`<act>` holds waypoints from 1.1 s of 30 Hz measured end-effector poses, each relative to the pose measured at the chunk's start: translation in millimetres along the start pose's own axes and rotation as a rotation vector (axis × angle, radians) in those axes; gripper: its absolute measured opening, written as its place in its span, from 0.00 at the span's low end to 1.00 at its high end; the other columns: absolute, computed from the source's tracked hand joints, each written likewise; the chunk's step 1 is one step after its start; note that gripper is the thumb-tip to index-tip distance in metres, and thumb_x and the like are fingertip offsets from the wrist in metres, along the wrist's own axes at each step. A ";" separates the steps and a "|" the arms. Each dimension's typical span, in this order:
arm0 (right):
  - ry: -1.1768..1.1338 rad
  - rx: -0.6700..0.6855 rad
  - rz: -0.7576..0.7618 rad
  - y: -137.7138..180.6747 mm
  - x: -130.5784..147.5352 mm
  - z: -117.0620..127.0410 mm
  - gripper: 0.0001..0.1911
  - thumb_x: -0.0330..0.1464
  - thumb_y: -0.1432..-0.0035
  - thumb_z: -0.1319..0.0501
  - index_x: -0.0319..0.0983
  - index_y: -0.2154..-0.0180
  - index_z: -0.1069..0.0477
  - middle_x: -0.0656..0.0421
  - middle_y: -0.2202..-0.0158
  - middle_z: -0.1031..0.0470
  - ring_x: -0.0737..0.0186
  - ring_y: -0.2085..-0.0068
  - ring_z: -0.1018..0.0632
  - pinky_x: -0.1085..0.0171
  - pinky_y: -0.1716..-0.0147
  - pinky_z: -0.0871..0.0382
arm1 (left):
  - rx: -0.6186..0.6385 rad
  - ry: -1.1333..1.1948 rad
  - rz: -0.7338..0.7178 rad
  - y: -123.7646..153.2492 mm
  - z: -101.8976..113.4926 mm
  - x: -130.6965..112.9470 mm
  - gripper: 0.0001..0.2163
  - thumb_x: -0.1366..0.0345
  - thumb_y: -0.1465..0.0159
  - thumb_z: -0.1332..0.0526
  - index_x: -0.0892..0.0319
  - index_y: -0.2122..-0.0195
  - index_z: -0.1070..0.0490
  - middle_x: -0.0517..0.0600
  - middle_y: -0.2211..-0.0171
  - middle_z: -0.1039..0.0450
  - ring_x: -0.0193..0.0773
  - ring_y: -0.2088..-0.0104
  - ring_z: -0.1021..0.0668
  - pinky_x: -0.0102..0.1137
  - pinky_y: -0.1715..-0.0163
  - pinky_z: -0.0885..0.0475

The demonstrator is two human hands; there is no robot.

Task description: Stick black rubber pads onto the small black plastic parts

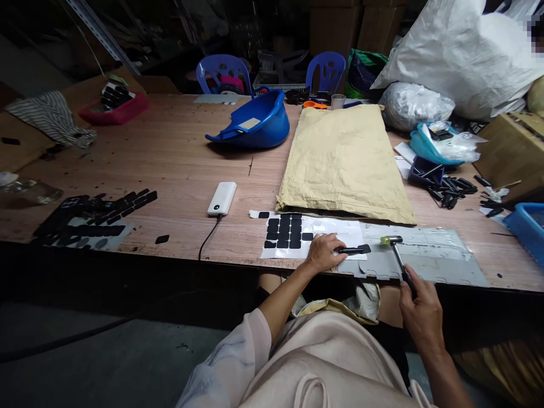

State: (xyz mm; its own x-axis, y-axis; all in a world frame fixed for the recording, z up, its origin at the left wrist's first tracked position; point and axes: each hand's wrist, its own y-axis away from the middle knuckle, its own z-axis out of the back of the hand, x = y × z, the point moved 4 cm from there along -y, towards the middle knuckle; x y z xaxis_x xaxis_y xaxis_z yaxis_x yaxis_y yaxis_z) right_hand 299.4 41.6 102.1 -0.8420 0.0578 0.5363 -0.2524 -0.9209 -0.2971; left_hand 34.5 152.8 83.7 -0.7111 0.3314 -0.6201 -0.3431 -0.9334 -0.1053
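Observation:
My left hand (325,253) is closed on a slim black part (355,249) and presses it down on a grey metal plate (429,266) at the table's front edge. My right hand (420,309) grips the handle of a small hammer (396,249); its yellow-tipped head rests on the plate just right of the black part. Left of my left hand lies a white sheet with several black pads (285,230) stuck on it in rows.
A tan sack (344,158) lies flat behind the sheet. A white power bank (222,198) with a cable sits to the left, and a blue plastic basin (255,122) further back. Black parts (97,218) are heaped far left, more (450,190) at right beside blue trays.

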 end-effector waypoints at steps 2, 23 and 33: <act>0.045 -0.008 -0.033 0.0 -8.8 -1.5 0.26 0.40 0.34 0.46 0.37 0.41 0.23 0.50 0.59 0.23 0.52 0.57 0.22 0.55 0.54 0.27 | 0.003 -0.002 -0.003 -0.3 -0.5 0.0 0.09 0.61 0.39 0.26 0.52 0.57 0.15 0.50 0.62 0.20 0.44 0.58 0.20 0.37 0.52 0.32; 0.308 0.209 -0.268 8.2 1.6 -10.0 0.28 0.40 0.28 0.48 0.51 0.30 0.33 0.55 0.55 0.21 0.67 0.74 0.33 0.65 0.76 0.48 | 0.105 0.221 0.228 131.8 -37.7 19.9 0.08 0.62 0.34 0.34 0.54 0.56 0.17 0.50 0.65 0.19 0.39 0.64 0.18 0.31 0.62 0.26; 0.307 0.256 -0.311 7.2 1.4 -10.0 0.29 0.40 0.27 0.49 0.53 0.28 0.36 0.56 0.51 0.21 0.65 0.73 0.31 0.64 0.74 0.45 | 0.344 0.196 0.249 103.1 -13.0 -6.8 0.12 0.61 0.34 0.37 0.55 0.54 0.16 0.49 0.63 0.16 0.39 0.63 0.18 0.30 0.62 0.27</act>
State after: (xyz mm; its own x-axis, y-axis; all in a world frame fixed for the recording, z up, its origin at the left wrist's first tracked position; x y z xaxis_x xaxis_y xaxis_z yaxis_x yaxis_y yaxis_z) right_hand 291.6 39.0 92.8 -0.8565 0.4200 0.3001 -0.4212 -0.9047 0.0640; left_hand 11.9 52.5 66.9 -0.6796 0.0397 -0.7325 -0.3836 -0.8704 0.3087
